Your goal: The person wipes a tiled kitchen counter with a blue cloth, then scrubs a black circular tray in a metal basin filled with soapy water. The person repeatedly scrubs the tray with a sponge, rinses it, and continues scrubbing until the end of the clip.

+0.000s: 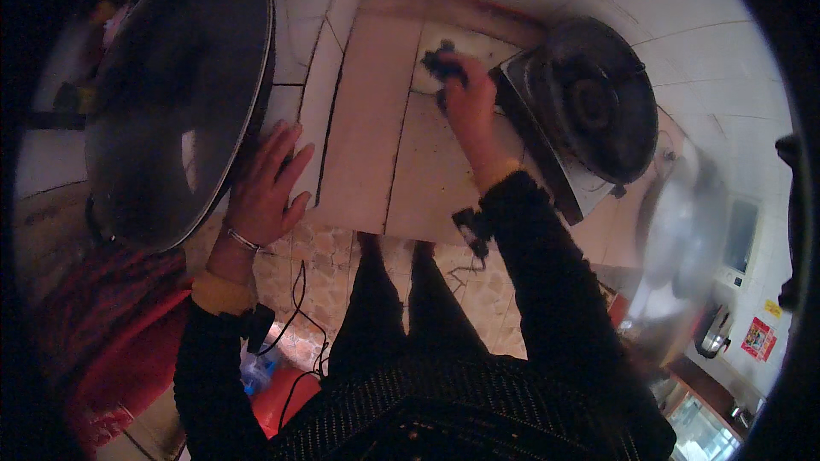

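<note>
My right hand (470, 98) is closed on a dark, crumpled cloth (442, 64) against the tiled counter (359, 137), toward its back. Just right of that hand stands a stove (547, 141) carrying a large black pan (619, 107). My left hand (266, 188) lies with its fingers spread on the light ledge at the counter's left. Close beside it is a very large dark round wok or lid (175, 102), standing tilted. The fingers of my left hand hold nothing that I can see.
Black cables (301, 324) hang near my left forearm over the patterned floor (320, 249). A red bucket-like thing (295, 388) and dark red fabric (128, 324) are at lower left. A blurred pale, shiny shape (675, 230) is at right, before a white tiled wall (709, 51).
</note>
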Motion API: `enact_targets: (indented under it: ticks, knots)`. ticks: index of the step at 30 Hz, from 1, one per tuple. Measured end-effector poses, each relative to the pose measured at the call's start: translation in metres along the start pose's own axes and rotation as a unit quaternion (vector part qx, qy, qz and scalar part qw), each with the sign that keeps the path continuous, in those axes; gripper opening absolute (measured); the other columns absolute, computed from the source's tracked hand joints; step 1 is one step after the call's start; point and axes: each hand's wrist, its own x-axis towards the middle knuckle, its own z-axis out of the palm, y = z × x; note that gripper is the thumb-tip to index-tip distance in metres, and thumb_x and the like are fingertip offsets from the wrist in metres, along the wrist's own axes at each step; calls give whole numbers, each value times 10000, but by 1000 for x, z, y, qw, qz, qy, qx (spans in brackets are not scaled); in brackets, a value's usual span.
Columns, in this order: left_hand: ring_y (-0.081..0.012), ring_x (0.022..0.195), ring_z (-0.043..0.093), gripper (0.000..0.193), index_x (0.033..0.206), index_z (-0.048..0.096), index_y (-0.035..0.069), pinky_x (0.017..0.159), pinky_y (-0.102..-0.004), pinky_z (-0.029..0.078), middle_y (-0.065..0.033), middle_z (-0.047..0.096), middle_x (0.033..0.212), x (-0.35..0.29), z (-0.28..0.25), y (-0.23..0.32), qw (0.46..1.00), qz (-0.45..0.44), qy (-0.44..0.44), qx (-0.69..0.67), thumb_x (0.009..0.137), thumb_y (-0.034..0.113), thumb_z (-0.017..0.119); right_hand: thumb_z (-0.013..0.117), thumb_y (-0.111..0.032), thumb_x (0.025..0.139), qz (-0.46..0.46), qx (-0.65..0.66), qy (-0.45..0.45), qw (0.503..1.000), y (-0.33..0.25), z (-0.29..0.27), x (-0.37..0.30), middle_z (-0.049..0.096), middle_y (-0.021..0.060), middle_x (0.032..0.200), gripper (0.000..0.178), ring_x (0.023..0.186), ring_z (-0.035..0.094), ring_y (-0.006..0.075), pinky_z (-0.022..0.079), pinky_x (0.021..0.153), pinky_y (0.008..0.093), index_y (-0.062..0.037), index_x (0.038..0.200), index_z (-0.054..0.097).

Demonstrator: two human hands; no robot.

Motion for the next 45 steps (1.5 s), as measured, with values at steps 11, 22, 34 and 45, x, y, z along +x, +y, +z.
enact_targets:
  ticks: [11, 22, 34, 45]
  knots:
    - [-390, 1453, 235, 676, 1417, 462, 67, 1181, -476, 249, -188, 259, 1554, 5, 3, -9, 996, -72, -33, -29, 758, 25, 605, 637, -60, 744, 6, -260, -181, 949, 84, 41, 39, 460, 181, 1419, 644, 1301, 435, 371, 338, 1076, 505, -110, 1371, 495]
    - [-389, 1445, 252, 598, 1360, 505, 39, 1179, -466, 250, -196, 257, 1552, 3, 5, -9, 999, -18, 17, -32, 772, 33, 614, 686, -73, 745, -21, -275, -208, 939, 34, 20, -91, 392, 162, 1491, 731, 1400, 345, 324, 245, 1151, 504, -112, 1426, 423]
    - [-373, 1433, 283, 534, 1303, 558, 38, 1168, -455, 275, -183, 295, 1537, 2, 14, -8, 999, -4, 29, -32, 772, 54, 621, 595, 4, 757, -4, -204, -248, 947, -36, -7, -221, 431, 127, 1486, 606, 1386, 392, 294, 265, 1135, 497, -102, 1350, 529]
    - [-388, 1432, 274, 541, 1294, 560, 56, 1169, -477, 263, -181, 302, 1532, 5, 17, -9, 999, 8, 44, -4, 756, 33, 612, 529, 143, 695, 116, -20, -120, 986, -49, -102, -194, 526, 191, 1366, 618, 1235, 527, 386, 425, 1053, 423, -111, 1256, 586]
